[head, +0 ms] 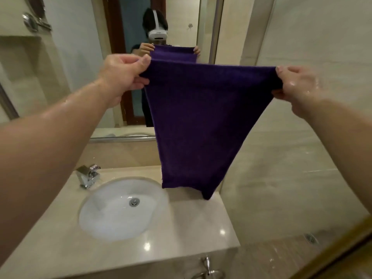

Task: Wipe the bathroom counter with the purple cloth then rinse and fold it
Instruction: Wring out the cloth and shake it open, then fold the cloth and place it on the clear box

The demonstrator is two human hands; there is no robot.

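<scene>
Hanging in the air above the counter (181, 228), the purple cloth (201, 121) is stretched out between both hands, with its top edge pulled taut and nearly level. From there it narrows downward, and its lower end dangles over the back right part of the counter, just right of the sink (112, 214). Whether the lowest corner touches the stone cannot be told.

The left hand (122, 75) pinches the upper left corner, its thumb lying on top of the edge and its fingers curled in under the fabric. The right hand (296, 85) pinches the upper right corner in the same way, fingers and thumb closed tight on the bunched edge. Wet glints show on the back of that hand and on both forearms, which reach forward from the lower corners of the view.

Below the cloth, the white oval sink is set into the pale glossy counter, with a metal drain (134, 201) in its bowl. A chrome tap (87, 176) stands at the back left of the sink. A metal handle (208, 266) shows below the counter's front edge.

Behind the cloth a mirror (181, 27) hangs on the wall and shows the person's reflection, wearing a white headset (158, 34) and holding the same cloth up by its two corners. Pale tiled wall (302, 158) closes the right side, and a round chrome fitting (34, 21) sits high on the left
</scene>
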